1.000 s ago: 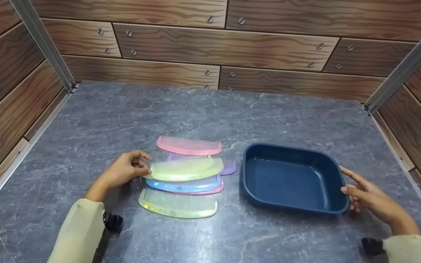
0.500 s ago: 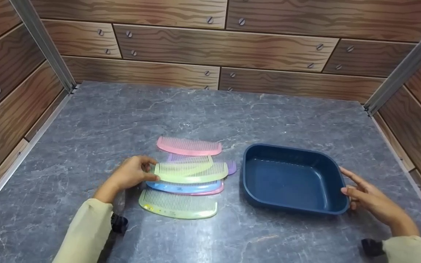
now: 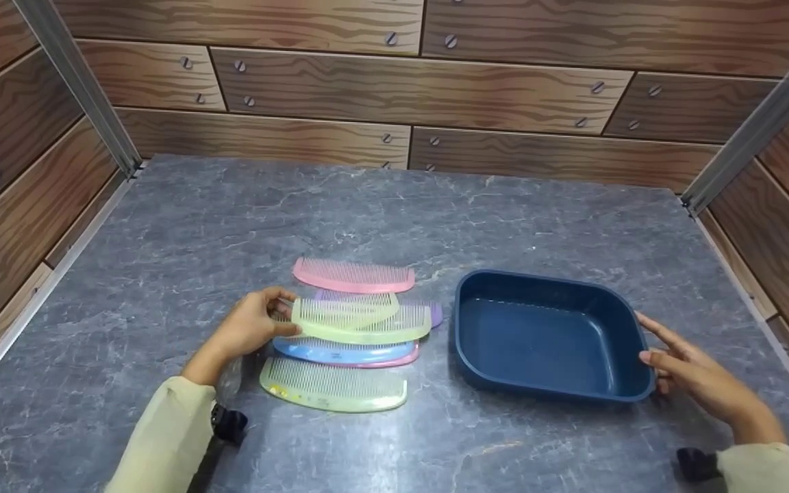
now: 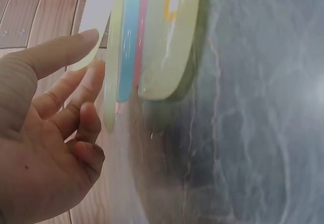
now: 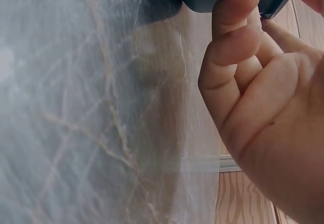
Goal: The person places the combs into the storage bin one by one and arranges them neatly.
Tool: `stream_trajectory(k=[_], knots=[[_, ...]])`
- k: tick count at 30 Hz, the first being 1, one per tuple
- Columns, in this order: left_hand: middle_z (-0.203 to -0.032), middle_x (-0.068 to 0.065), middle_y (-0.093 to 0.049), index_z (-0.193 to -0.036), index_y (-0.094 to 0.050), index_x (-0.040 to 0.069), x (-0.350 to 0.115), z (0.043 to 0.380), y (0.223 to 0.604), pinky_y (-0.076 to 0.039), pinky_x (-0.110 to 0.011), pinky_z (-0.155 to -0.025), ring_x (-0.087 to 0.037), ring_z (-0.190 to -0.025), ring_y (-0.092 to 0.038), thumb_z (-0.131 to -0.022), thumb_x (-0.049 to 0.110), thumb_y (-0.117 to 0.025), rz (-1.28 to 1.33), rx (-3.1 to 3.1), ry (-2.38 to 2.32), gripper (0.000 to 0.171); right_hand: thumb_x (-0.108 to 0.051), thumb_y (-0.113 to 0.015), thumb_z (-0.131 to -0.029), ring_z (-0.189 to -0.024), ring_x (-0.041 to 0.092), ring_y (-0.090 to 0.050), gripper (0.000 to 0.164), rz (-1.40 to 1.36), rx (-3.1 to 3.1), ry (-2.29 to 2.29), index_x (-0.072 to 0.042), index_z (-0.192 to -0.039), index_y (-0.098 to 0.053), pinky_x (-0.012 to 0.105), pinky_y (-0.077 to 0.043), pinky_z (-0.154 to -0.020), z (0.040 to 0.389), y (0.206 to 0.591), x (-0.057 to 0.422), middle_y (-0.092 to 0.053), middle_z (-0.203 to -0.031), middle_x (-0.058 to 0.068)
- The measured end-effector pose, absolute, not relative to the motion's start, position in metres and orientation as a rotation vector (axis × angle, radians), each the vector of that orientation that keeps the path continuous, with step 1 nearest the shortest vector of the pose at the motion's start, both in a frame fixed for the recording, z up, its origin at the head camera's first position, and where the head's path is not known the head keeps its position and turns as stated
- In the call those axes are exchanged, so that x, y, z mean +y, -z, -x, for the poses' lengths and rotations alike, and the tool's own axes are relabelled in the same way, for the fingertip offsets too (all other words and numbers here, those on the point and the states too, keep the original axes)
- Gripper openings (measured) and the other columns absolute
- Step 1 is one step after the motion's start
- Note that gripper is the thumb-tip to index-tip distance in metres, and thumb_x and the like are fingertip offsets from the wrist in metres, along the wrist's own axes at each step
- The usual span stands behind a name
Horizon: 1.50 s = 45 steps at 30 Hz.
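Observation:
My left hand pinches the left end of a translucent yellow-green comb between thumb and fingers. In the left wrist view this held comb stands off from the pile. Under it, another yellow-green comb shows through, with a purple comb partly covered. Nearer lies a blue comb over a mostly hidden pink one. My right hand grips the right side of a dark blue plastic basin, its thumb at the rim. Nothing lies inside the basin.
A pink comb lies at the far side of the pile, and a pale green comb with yellow decoration at the near side. The grey marbled table is bounded by wood-patterned walls behind and at both sides.
My left hand has moved a little to the right and taken hold of the top yellow-green comb, which has shifted right with it. The right hand and basin have stayed put.

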<state>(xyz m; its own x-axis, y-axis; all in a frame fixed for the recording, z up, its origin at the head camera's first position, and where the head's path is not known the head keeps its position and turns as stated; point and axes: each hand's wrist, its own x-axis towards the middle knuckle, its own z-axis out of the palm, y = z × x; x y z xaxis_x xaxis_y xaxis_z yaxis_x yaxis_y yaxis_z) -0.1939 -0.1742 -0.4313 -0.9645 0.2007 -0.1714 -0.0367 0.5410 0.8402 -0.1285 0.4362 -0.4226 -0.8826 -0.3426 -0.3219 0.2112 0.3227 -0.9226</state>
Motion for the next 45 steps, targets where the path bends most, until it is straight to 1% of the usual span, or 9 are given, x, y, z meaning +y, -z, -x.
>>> stream_trajectory(k=[9, 16, 21, 24, 31, 35, 38, 40, 45], knots=[[-0.076, -0.004, -0.065, -0.118, -0.054, -0.002, -0.173, 0.192, 0.429, -0.046, -0.025, -0.058, -0.011, -0.063, -0.057, -0.078, 0.003, -0.074, -0.161, 2.398, -1.496, 0.045, -0.018, -0.038, -0.104, -0.064, 0.003, -0.052, 0.052, 0.115, 2.155, 1.58, -0.059, -0.133, -0.027, 0.027, -0.051, -0.06, 0.129, 0.423, 0.436, -0.05, -0.082, -0.012], [-0.077, -0.003, -0.064, -0.121, -0.047, -0.001, -0.173, 0.189, 0.428, -0.048, -0.025, -0.061, -0.012, -0.067, -0.059, -0.082, 0.001, -0.068, -0.228, 2.29, -1.605, 0.044, -0.018, -0.038, -0.104, -0.065, 0.005, -0.058, 0.052, 0.111, 2.146, 1.59, -0.06, -0.131, -0.027, 0.028, -0.054, -0.061, 0.128, 0.425, 0.436, -0.059, -0.088, -0.009], [-0.073, -0.004, -0.061, -0.122, -0.038, 0.001, -0.169, 0.189, 0.429, -0.047, -0.026, -0.059, -0.013, -0.058, -0.054, -0.085, 0.0, -0.059, -0.273, 2.215, -1.656, 0.042, -0.02, -0.038, -0.104, -0.065, 0.007, -0.058, 0.052, 0.098, 2.175, 1.554, -0.061, -0.133, -0.025, 0.029, -0.055, -0.062, 0.128, 0.425, 0.436, -0.059, -0.092, -0.004], [-0.073, -0.006, -0.061, -0.121, -0.033, 0.003, -0.167, 0.189, 0.429, -0.047, -0.025, -0.056, -0.013, -0.054, -0.053, -0.088, -0.001, -0.054, -0.302, 2.193, -1.667, 0.04, -0.022, -0.038, -0.104, -0.067, 0.006, -0.057, 0.052, 0.082, 2.179, 1.533, -0.06, -0.136, -0.022, 0.029, -0.054, -0.063, 0.128, 0.425, 0.436, -0.057, -0.094, -0.004], [-0.078, -0.009, -0.066, -0.123, -0.031, 0.002, -0.167, 0.188, 0.427, -0.047, -0.025, -0.055, -0.012, -0.052, -0.053, -0.09, -0.001, -0.052, -0.315, 2.181, -1.704, 0.039, -0.022, -0.037, -0.105, -0.069, 0.003, -0.054, 0.053, 0.094, 2.15, 1.534, -0.057, -0.14, -0.017, 0.026, -0.051, -0.062, 0.128, 0.424, 0.437, -0.053, -0.082, -0.012], [-0.08, -0.008, -0.067, -0.126, -0.03, 0.002, -0.167, 0.188, 0.421, -0.048, -0.027, -0.056, -0.013, -0.053, -0.054, -0.092, 0.001, -0.052, -0.299, 2.156, -1.738, 0.04, -0.023, -0.037, -0.105, -0.07, 0.003, -0.054, 0.055, 0.077, 2.161, 1.521, -0.055, -0.143, -0.014, 0.026, -0.051, -0.063, 0.128, 0.425, 0.437, -0.052, -0.082, -0.012], [-0.083, -0.006, -0.07, -0.129, -0.03, 0.002, -0.166, 0.189, 0.416, -0.046, -0.026, -0.055, -0.013, -0.053, -0.053, -0.094, 0.003, -0.051, -0.3, 2.141, -1.762, 0.041, -0.025, -0.037, -0.105, -0.071, 0.003, -0.055, 0.057, 0.06, 2.163, 1.507, -0.052, -0.147, -0.009, 0.026, -0.051, -0.064, 0.128, 0.424, 0.437, -0.054, -0.084, -0.011], [-0.084, -0.003, -0.071, -0.131, -0.03, 0.002, -0.166, 0.189, 0.413, -0.042, -0.024, -0.052, -0.011, -0.052, -0.053, -0.094, 0.004, -0.051, -0.304, 2.134, -1.776, 0.042, -0.025, -0.037, -0.105, -0.075, 0.003, -0.058, 0.06, 0.052, 2.159, 1.504, -0.048, -0.15, -0.004, 0.027, -0.052, -0.066, 0.128, 0.424, 0.438, -0.059, -0.09, -0.011], [-0.082, -0.001, -0.072, -0.131, -0.032, 0.003, -0.162, 0.19, 0.408, -0.034, -0.021, -0.048, -0.008, -0.05, -0.052, -0.094, 0.005, -0.052, -0.315, 2.11, -1.817, 0.042, -0.025, -0.036, -0.105, -0.073, 0.004, -0.057, 0.063, 0.042, 2.131, 1.53, -0.04, -0.153, 0.001, 0.027, -0.051, -0.066, 0.129, 0.424, 0.438, -0.058, -0.087, -0.012]])
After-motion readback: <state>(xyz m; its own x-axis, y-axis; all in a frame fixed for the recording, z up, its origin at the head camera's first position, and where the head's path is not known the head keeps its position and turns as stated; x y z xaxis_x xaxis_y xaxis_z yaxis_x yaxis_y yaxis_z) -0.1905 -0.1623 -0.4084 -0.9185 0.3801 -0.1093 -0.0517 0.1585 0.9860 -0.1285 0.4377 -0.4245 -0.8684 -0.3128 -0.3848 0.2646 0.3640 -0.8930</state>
